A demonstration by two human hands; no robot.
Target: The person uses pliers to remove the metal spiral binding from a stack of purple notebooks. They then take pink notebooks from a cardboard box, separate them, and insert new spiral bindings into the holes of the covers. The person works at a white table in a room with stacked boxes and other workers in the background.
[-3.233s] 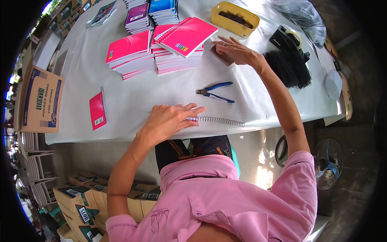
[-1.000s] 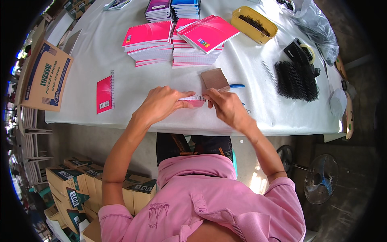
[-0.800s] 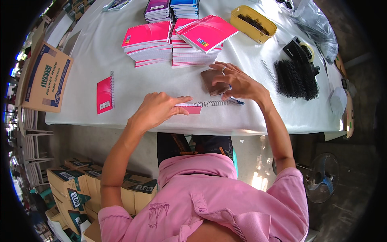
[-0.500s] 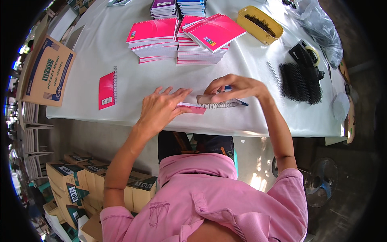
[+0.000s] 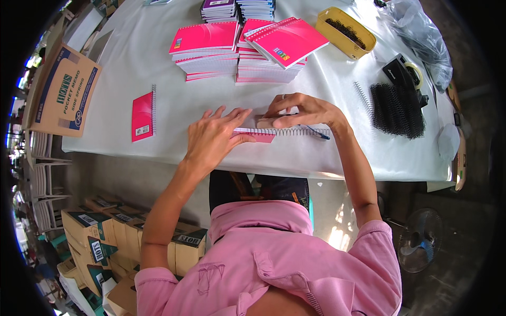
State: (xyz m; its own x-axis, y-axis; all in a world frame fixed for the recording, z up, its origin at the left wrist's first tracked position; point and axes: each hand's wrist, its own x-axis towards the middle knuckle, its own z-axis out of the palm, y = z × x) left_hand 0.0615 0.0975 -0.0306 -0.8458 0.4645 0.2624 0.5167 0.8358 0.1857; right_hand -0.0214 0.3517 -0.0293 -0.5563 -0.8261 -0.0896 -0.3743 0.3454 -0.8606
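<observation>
My left hand (image 5: pixel 211 135) pinches a small pink memo pad (image 5: pixel 261 138) near the table's front edge, thumb below and fingers above. A long metal spiral wire (image 5: pixel 303 131) runs from the pad's holed edge out to the right. Just behind the wire, my right hand (image 5: pixel 305 111) bends its fingers around a small grey-brown block (image 5: pixel 265 122), partly covered by the fingers. Below the right wrist lies a blue pen-like tool (image 5: pixel 322 135), its other end hidden by the hand and wire. A bound pink memo pad (image 5: pixel 142 117) lies to the left.
Stacks of pink pads (image 5: pixel 205 52) stand at the back, beside a yellow tray (image 5: pixel 345 32) of small dark coils. At right lie a pile of black spirals (image 5: pixel 396 110), a tape dispenser (image 5: pixel 400 72) and a plastic bag (image 5: pixel 421 37). A carton (image 5: pixel 66 92) stands at left.
My right hand has shifted slightly back from the wire, and more of the wire shows along the pad's edge and to the right. My left hand keeps its hold on the pad.
</observation>
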